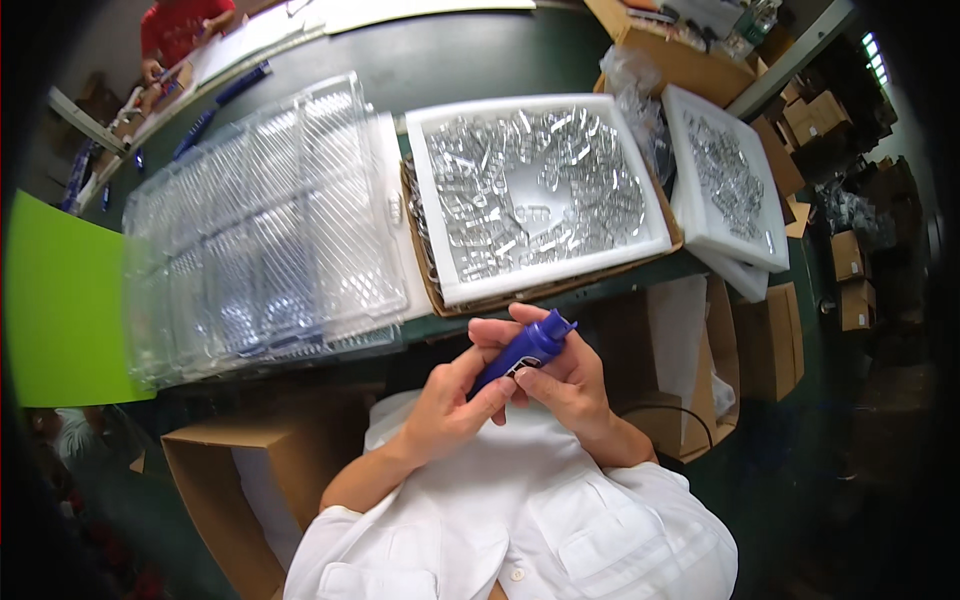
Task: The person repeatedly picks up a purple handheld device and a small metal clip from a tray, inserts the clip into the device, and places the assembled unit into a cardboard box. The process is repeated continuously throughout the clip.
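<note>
The left hand [450, 395] and right hand [578, 385] grip the blue tube [518, 360], tilted, near the white tray [560, 277]. The tray holds metal parts [595, 190], apparently clips. Clear trays [270, 210] lie to its left.

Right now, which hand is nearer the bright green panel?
Left. The left hand is off to the right of the green panel; the right hand is farther right, both on the blue tube.

Head-worn left fisheye | looks down | hands [449, 398] near | worktable [450, 58] beyond
</note>
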Available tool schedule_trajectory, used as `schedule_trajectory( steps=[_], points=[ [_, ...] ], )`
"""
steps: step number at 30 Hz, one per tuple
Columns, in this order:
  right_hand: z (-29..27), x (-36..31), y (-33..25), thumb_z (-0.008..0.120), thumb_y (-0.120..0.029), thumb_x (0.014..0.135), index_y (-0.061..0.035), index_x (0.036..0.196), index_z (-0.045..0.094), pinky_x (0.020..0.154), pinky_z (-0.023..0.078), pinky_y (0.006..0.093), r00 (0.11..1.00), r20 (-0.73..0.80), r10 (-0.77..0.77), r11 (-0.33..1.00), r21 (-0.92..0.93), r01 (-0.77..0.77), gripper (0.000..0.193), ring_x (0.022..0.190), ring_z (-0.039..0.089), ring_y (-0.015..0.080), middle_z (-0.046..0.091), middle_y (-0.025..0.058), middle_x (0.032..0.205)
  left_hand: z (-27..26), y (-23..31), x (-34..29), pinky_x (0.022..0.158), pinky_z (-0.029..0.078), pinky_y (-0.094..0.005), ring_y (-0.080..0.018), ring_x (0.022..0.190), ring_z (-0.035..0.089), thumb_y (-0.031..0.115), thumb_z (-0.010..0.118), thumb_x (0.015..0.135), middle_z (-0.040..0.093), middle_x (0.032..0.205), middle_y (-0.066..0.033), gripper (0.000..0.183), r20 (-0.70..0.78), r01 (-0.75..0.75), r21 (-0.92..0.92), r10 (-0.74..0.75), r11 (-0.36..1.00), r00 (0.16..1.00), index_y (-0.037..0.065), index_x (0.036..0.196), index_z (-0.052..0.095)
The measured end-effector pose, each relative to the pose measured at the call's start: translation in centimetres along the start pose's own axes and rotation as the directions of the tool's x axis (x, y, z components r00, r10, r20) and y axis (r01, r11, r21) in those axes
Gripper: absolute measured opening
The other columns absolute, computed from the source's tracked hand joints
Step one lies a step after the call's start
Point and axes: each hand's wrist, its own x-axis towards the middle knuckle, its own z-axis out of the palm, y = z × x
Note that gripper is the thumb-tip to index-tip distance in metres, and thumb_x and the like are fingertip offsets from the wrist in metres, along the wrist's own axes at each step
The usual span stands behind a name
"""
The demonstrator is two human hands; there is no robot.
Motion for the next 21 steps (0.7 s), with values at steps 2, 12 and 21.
schedule_trajectory(
  steps=[2, 12, 21],
  points=[
    [0.6, 0.1, -0.2, 0.054, 0.004, 0.105, -0.001, 0.156, 0.033, 0.085, 0.063, 0.0337, 0.999, -0.034, 0.031, 0.999, -0.024, -0.032, 0.055, 0.124, 0.066, 0.0325, 0.051, 0.0293, 0.152, -0.1, -0.7, 0.0, 0.06, 0.049, -0.0241, -0.0069, 0.068, 0.059, 0.017, 0.063, 0.105, 0.068, 0.085, -0.0032, 0.025, -0.024, -0.023, -0.003, 0.023, 1.0, 0.999, -0.003, 0.122, 0.062],
    [4.5, -0.9, 1.8, 0.055, 0.01, 0.099, 0.0007, 0.141, 0.039, 0.103, 0.056, 0.0411, 0.964, -0.216, -0.153, 0.956, -0.279, 0.089, 0.046, 0.122, 0.067, 0.0305, 0.065, 0.0272, 0.132, -0.8, -1.7, -1.8, 0.056, 0.04, -0.0214, -0.0053, 0.067, 0.051, 0.021, 0.058, 0.109, 0.059, 0.084, 0.0003, 0.027, -0.015, -0.063, 0.051, 0.063, 0.997, 0.998, 0.0, 0.125, 0.062],
    [4.2, 0.4, 3.5, 0.056, 0.011, 0.096, 0.0068, 0.138, 0.038, 0.101, 0.057, 0.0389, 0.948, -0.184, -0.261, 0.865, -0.48, 0.145, 0.046, 0.114, 0.071, 0.0297, 0.068, 0.0263, 0.125, -0.4, 0.2, -2.5, 0.058, 0.05, -0.0259, -0.0137, 0.069, 0.065, 0.024, 0.06, 0.103, 0.07, 0.088, -0.0088, 0.025, -0.042, -0.208, -0.033, 0.207, 0.978, 0.978, 0.001, 0.108, 0.067]
  ],
)
